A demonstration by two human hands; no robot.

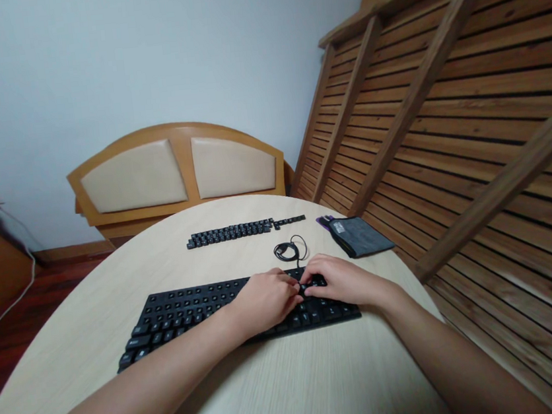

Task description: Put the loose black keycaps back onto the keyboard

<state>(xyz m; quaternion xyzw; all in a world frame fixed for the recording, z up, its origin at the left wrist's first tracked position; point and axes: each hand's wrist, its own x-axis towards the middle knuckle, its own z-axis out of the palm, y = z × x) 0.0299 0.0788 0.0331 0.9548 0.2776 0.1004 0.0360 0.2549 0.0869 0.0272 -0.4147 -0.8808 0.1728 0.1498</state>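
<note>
Table (297,390): pale; keyboard (187,305) laid on it, loose keycaps (229,233) set out beyond.
Keyboard: probably light, stiff; best steadied by its ends.
Keycaps: likely hard, slippery; best pinched by opposite sides.
Left hand (269,299), right hand (338,279): both curled over the keyboard's right part; whether anything is pinched cannot be told.

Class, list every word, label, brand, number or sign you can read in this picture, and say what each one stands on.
No text reads clearly enough to quote.
Keyboard: pale marks on the fitted keycaps, too small and blurred to read.
Loose keycaps beyond it: faint pale marks, too small to read.
Grey pouch: white print near one corner, too blurred to read.
</note>
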